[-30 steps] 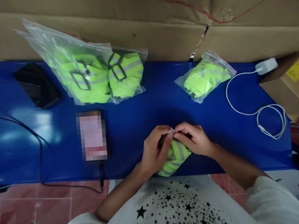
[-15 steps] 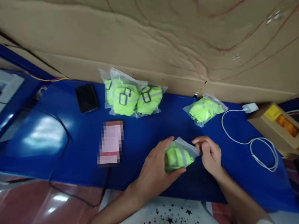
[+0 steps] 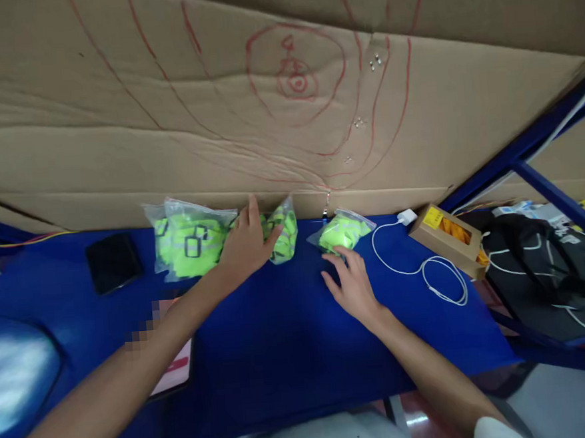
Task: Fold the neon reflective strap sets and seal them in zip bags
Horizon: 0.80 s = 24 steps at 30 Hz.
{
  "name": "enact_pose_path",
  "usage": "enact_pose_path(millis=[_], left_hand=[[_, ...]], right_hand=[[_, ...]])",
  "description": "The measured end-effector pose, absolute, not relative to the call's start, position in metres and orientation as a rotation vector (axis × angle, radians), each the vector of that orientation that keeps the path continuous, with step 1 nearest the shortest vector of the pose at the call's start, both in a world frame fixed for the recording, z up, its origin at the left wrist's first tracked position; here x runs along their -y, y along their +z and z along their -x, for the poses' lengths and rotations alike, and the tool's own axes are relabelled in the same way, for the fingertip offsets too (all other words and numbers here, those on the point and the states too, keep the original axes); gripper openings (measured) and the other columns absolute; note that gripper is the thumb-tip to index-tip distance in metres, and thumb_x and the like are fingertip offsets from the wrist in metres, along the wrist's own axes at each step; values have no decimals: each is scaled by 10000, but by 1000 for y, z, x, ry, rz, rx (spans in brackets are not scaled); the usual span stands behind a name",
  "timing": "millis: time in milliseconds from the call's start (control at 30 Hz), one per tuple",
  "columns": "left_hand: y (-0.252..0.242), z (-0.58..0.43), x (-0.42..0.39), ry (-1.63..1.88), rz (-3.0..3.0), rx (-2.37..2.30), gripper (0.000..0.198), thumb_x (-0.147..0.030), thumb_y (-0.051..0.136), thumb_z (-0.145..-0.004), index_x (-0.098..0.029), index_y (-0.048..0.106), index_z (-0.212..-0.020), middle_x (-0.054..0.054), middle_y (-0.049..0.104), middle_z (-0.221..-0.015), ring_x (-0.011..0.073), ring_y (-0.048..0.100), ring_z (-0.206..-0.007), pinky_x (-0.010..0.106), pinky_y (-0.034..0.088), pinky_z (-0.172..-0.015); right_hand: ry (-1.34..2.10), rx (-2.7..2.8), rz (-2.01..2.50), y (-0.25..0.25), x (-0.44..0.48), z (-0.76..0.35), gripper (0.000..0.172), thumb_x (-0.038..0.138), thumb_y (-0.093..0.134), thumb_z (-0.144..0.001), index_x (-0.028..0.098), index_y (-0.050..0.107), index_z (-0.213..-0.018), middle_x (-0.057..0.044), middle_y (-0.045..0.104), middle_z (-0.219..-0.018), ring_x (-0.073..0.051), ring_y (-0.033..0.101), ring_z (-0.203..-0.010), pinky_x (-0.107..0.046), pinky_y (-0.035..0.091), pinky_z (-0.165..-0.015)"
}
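Observation:
My left hand (image 3: 247, 242) reaches over a row of clear zip bags by the cardboard. Its fingers are spread, with the thumb across a bag of neon-yellow reflective straps (image 3: 284, 231); part of that bag is hidden beneath the hand. Just left lies another bag with neon-yellow straps and a dark buckle (image 3: 193, 244), overlapping a further one behind it. My right hand (image 3: 352, 285) is open, fingers loosely bent, its fingertips at the near edge of a separate neon-yellow bag (image 3: 344, 230). Whether they press on it I cannot tell.
A black device (image 3: 113, 263) lies at the left. A phone (image 3: 175, 370) is partly under my left forearm. To the right are a white charger and cable (image 3: 441, 272) and a cardboard box with orange contents (image 3: 447, 238). A cardboard wall (image 3: 217, 151) backs the blue table.
My left hand has moved forward from the table's near side to the row of bags, and the bag it held is no longer there. My right hand moved to the separate bag. The view shifted right.

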<state>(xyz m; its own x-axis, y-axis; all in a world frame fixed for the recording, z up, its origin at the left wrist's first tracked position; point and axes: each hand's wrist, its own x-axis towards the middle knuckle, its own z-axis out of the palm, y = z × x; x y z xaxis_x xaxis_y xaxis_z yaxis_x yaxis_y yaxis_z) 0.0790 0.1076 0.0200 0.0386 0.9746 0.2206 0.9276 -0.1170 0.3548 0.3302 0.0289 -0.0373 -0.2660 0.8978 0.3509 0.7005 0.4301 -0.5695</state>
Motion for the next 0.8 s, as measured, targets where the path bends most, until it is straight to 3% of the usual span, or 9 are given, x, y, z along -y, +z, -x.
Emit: enact_pose_path(millis=[100, 167, 300, 467, 567, 667, 733, 800], left_hand=[[31, -93, -91, 542, -2449, -2013, 707, -429, 421, -1055, -74, 264, -1645, 276, 447, -1597, 439, 498, -1437, 587, 463, -1123], [39, -95, -73, 476, -2605, -1858, 592, -394, 411, -1065, -133, 403, -1596, 234, 460, -1597, 406, 510, -1432, 554, 466, -1137], [41, -92, -51, 251, -2791, -1497, 469, -333, 587, -1003, -227, 579, -1460, 191, 464, -1592, 389, 491, -1450, 543, 464, -1153], [22, -92, -77, 296, -2424, -1705, 460, -153, 490, -982, -209, 536, -1436, 188, 568, -1442, 327, 704, -1129, 438, 599, -877], [12, -90, -96, 372, -2309, -1771, 364, -254, 494, -1011, -142, 536, -1354, 183, 665, -1294, 316, 714, -1114, 417, 575, -920], [6, -84, -94, 296, -2230, -1776, 288, -364, 480, -1033, -149, 622, -1162, 128, 754, -1008, 291, 758, -929, 358, 572, -805], [7, -79, -84, 213, -2200, -1797, 330, -405, 468, -1036, -142, 659, -1093, 124, 747, -855, 303, 757, -815, 352, 551, -725], [16, -76, -70, 173, -2199, -1859, 375, -404, 462, -1035, -123, 652, -1192, 150, 741, -842, 337, 755, -832, 374, 537, -727]], right_hand=[[445, 1926, 1462, -27, -64, -336, 558, 267, 739, -894, 191, 622, -1434, -199, 443, -1624, -422, 338, -1535, -673, 202, -1249], [599, 1794, 1441, -21, -84, -344, 542, 238, 802, -814, 195, 695, -1344, -181, 519, -1575, -423, 382, -1511, -669, 173, -1265], [763, 1537, 1341, -12, -99, -366, 380, 374, 810, -816, 196, 767, -1149, -138, 707, -1344, -346, 586, -1338, -556, 354, -1227], [1030, 1108, 1188, -9, -76, -384, 422, 521, 614, -941, 226, 679, -1236, -91, 766, -1218, -236, 753, -1010, -440, 616, -940], [1208, 944, 1103, -16, -64, -382, 394, 449, 555, -929, 209, 681, -1215, -97, 803, -1064, -237, 779, -897, -432, 665, -813], [1307, 909, 1074, -28, -59, -377, 395, 355, 559, -885, 192, 683, -1224, -97, 811, -945, -253, 790, -863, -454, 677, -787], [1320, 932, 1066, -34, -57, -372, 420, 316, 556, -882, 193, 668, -1267, -96, 814, -967, -256, 794, -884, -466, 678, -811], [1258, 1003, 1070, -38, -49, -368, 430, 311, 520, -924, 207, 644, -1323, -104, 807, -1072, -256, 793, -964, -466, 673, -854]])
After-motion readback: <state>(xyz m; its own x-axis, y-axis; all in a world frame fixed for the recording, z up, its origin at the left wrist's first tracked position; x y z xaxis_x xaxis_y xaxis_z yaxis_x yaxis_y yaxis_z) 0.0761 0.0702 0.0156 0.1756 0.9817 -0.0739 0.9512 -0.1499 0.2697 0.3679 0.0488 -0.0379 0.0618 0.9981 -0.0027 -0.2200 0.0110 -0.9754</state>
